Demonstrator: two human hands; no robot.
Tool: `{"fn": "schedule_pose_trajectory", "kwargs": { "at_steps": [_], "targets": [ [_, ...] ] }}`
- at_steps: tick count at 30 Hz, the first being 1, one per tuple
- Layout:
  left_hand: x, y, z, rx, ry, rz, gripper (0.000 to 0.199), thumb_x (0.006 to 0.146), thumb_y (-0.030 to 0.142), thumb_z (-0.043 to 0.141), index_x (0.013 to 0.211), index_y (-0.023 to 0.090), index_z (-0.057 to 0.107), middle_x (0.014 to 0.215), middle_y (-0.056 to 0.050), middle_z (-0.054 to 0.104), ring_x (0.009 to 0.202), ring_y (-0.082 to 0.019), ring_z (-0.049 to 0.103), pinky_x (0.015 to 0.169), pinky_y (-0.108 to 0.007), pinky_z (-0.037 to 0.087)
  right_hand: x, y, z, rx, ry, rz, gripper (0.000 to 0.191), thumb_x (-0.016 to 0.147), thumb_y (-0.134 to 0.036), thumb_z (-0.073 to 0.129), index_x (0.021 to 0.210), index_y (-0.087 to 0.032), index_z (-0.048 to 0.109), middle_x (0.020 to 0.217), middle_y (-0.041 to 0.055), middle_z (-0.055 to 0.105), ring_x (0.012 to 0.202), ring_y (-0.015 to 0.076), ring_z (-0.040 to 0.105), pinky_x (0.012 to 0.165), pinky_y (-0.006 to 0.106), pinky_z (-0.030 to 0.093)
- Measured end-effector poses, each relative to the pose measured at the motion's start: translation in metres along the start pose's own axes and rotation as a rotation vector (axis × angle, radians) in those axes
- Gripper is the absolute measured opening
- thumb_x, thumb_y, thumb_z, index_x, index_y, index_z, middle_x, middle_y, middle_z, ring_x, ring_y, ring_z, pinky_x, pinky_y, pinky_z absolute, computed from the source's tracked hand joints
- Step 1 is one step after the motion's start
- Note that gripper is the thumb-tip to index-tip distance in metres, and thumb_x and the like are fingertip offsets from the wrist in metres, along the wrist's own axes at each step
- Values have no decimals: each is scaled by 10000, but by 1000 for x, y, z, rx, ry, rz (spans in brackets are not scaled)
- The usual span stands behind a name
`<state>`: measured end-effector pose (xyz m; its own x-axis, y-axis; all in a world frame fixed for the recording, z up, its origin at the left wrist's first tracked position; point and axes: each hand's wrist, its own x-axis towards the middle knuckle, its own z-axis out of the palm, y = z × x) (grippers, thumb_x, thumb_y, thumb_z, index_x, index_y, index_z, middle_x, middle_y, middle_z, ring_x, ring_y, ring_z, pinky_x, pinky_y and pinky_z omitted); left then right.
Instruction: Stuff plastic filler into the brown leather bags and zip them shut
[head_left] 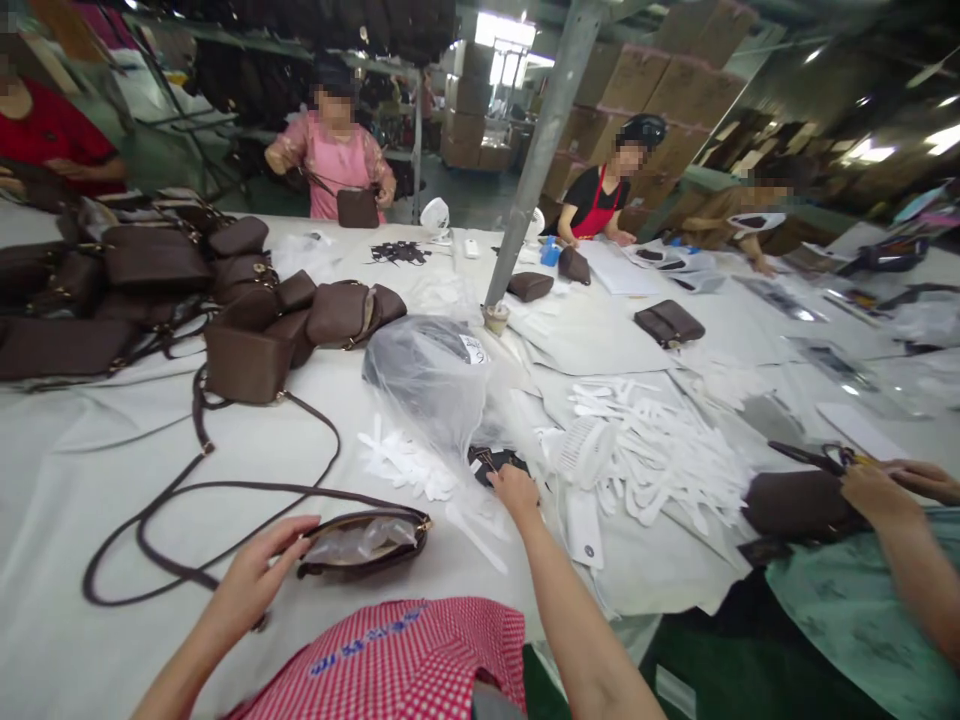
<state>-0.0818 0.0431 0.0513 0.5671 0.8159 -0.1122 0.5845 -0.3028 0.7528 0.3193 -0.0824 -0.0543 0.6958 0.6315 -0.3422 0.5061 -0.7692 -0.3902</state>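
Note:
A dark brown handbag (361, 570) lies close in front of me, its zipped top gaping. Clear plastic wrapping (360, 540) shows inside. My left hand (266, 565) holds the left end of the bag's mouth between thumb and fingers. My right hand (516, 488) is at a small pile of black tags (480, 468) with thin cords. Its fingers are closed on a tag at the pile, partly hidden by the hand. Behind them, a clear plastic bag (427, 375) bulges with dark contents. The handbag's long strap (150, 525) loops out to the left.
Brown handbags (157, 260) are heaped at the left. White strips (652, 450), a small white fan (585, 450) and a metal post (540, 150) stand or lie to the right. A co-worker's hands (885, 490) work at the right edge; other people work across the table.

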Motion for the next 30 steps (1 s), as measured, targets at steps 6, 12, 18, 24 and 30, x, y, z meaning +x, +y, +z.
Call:
{"fn": "schedule_pose_trajectory", "kwargs": {
  "at_steps": [6,12,18,24,30],
  "targets": [
    [-15,1,-8,124,131,65,425,837,567,512,985,234,731,1065,-58,732,1007,-251,686,927,-341,537,17,0,-14,303,-162,-83,203,746,-260,640,570,-176,581,617,25,616,726,200,621,652,269,438],
    [16,60,-4,34,10,152,329,876,458,516,1035,241,705,1092,-40,720,1010,-216,674,925,-296,531,14,19,-80,803,-215,-106,445,778,-640,499,764,-199,557,628,-4,558,540,134,526,508,247,432],
    [54,139,38,-178,-335,331,263,895,283,481,1037,207,689,1134,-59,693,1065,-194,620,977,-314,466,-34,-11,-112,1107,-308,-131,479,689,-660,647,760,-217,479,561,-74,414,456,91,419,445,218,360],
    [55,165,78,-586,-334,216,547,779,219,607,1319,226,521,1349,-102,532,977,-172,588,786,-279,487,-96,-62,-123,919,-534,-339,404,835,-591,556,778,-192,527,484,-81,424,414,78,372,435,206,305],
    [29,139,76,-968,-425,-110,299,811,366,583,958,113,646,708,-16,584,543,-74,480,487,-189,298,-148,-100,-85,489,-732,-536,388,909,-531,437,757,-193,553,442,-77,442,395,89,379,448,210,318]
  ]
}}
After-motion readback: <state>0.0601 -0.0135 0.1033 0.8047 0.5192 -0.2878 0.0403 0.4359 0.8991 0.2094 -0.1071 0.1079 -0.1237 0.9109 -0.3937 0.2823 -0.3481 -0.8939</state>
